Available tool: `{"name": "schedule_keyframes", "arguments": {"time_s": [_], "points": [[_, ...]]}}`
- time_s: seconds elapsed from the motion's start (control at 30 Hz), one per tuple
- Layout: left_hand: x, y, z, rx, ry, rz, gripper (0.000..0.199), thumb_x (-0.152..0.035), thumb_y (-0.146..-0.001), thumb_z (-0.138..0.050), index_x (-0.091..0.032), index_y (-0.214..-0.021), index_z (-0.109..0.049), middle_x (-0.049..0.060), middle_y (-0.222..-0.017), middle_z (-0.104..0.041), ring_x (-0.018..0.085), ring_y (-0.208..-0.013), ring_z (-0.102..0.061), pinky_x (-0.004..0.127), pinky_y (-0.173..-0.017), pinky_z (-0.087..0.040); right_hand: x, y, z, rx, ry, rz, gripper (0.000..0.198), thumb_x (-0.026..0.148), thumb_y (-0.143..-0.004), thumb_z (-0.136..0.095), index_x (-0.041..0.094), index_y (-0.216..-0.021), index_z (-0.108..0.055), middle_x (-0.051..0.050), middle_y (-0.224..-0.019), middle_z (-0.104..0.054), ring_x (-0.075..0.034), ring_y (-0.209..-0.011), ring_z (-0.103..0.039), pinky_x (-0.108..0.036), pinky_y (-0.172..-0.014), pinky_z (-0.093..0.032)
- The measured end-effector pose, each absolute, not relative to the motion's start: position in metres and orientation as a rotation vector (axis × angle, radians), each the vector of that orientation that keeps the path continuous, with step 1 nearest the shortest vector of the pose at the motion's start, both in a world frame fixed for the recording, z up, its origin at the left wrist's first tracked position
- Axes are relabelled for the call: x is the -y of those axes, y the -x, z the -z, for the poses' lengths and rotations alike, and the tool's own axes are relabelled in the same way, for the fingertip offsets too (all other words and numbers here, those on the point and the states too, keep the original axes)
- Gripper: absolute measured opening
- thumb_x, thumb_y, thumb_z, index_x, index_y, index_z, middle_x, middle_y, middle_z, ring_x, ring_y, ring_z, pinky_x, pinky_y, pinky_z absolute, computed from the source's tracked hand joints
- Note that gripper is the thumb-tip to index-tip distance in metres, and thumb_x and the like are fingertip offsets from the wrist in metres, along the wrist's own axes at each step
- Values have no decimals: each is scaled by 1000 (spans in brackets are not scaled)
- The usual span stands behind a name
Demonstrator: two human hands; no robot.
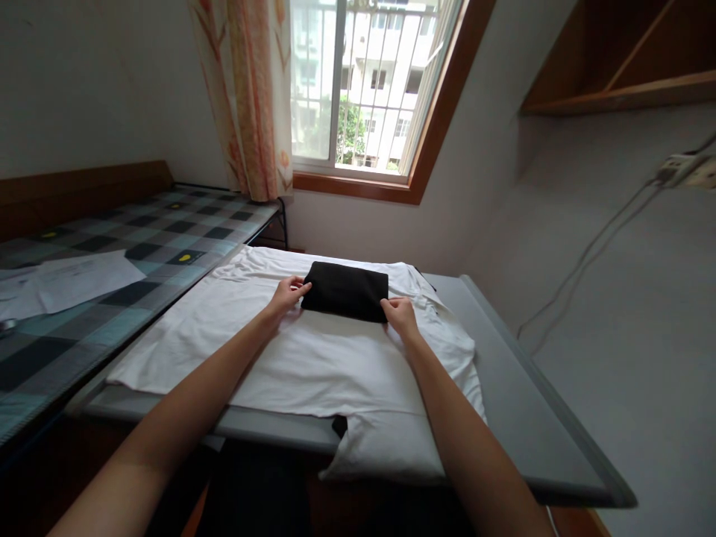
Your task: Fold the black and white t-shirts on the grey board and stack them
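Note:
A flat black rectangular piece [345,291], which looks like a folded cloth or pouch, is held by its two short sides over a white T-shirt [330,358]. My left hand [289,292] pinches its left edge between thumb and fingers. On the other side, my right hand [400,313] grips the lower right corner. The shirt lies spread out across a grey table [503,358], with one sleeve hanging over the near edge. Whether the black piece touches the shirt, I cannot tell.
To the left is a bed with a checked mattress [101,261] and white papers [78,280] on it. Behind the table are a barred window [369,89] and a patterned curtain [251,97]. A cable [582,261] hangs from a wall socket [676,170] at right.

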State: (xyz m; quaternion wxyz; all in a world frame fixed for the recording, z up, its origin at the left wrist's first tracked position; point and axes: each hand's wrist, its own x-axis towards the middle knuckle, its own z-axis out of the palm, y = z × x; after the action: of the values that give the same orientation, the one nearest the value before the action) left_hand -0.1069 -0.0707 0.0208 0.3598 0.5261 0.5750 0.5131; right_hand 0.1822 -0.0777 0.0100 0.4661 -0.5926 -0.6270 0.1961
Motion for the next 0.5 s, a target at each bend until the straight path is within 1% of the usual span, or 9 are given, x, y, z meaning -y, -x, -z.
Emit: {"name": "schedule_keyframes", "arguments": {"time_s": [0.03, 0.07, 0.1, 0.17, 0.23, 0.3, 0.4, 0.43, 0.5], "points": [[71, 107, -22, -1480, -1341, -1323, 50, -60, -54, -74, -18, -77, -61, 3, -70, -60, 16, -62, -54, 25, -52, -42, 77, -184, -8, 1538, 1471, -517, 48, 46, -72, -51, 27, -34, -29, 1, -41, -35, -18, -56, -48, -31, -64, -41], [72, 107, -23, -1476, -1327, -1321, 51, -62, -53, -74, -18, -76, -62, 3, -69, -61, 16, -62, -54, 25, -52, -41, 76, -185, -7, 1520, 1479, -528, 51, 49, -73, -50, 27, -34, -26, 2, -40, -33, -17, -53, -46, -31, -61, -40], [73, 107, -25, -1468, -1320, -1320, 52, -63, -53, -74, -18, -76, -63, 4, -69, -61, 17, -63, -54, 25, -52, -41, 76, -186, -7, 1497, 1478, -511, 52, 51, -73, -50, 27, -34, -26, 1, -41, -34, -17, -54, -47, -30, -60, -39], [74, 106, -27, -1439, -1326, -1332, 53, -66, -52, -73, -19, -74, -64, 4, -70, -62, 17, -65, -55, 26, -54, -41, 75, -188, -7, 1456, 1469, -428, 51, 51, -72, -53, 26, -34, -30, 0, -43, -41, -20, -63, -53, -30, -63, -41], [74, 106, -28, -1404, -1350, -1358, 51, -66, -53, -72, -19, -71, -63, 3, -70, -63, 16, -65, -56, 25, -55, -41, 75, -188, -8, 1427, 1479, -361, 46, 47, -71, -54, 26, -35, -34, -2, -45, -47, -22, -71, -56, -30, -67, -43], [73, 108, -26, -1425, -1367, -1357, 47, -63, -55, -71, -19, -66, -61, 2, -64, -60, 15, -60, -53, 25, -53, -39, 76, -188, -9, 1402, 1523, -326, 42, 43, -71, -54, 27, -37, -35, -2, -45, -47, -23, -71, -58, -30, -67, -44], [71, 111, -22, -1530, -1376, -1258, 40, -56, -57, -69, -19, -59, -56, -3, -51, -48, 12, -49, -45, 24, -47, -34, 79, -190, -8, 1387, 1604, -309, 39, 38, -71, -53, 27, -38, -36, -1, -42, -45, -23, -67, -59, -30, -65, -45], [70, 113, -21, -1546, -1393, -1233, 37, -54, -58, -69, -19, -59, -55, -3, -50, -46, 12, -48, -44, 24, -47, -34, 79, -190, -8, 1395, 1623, -309, 37, 38, -71, -53, 27, -39, -37, 0, -42, -44, -22, -65, -59, -30, -65, -45], [69, 114, -19, -1550, -1466, -1228, 32, -49, -61, -67, -19, -60, -55, -1, -56, -50, 13, -52, -47, 25, -49, -39, 81, -189, -8, 1423, 1646, -300, 35, 37, -71, -54, 27, -40, -40, 0, -42, -46, -22, -64, -59, -30, -63, -45]]}}
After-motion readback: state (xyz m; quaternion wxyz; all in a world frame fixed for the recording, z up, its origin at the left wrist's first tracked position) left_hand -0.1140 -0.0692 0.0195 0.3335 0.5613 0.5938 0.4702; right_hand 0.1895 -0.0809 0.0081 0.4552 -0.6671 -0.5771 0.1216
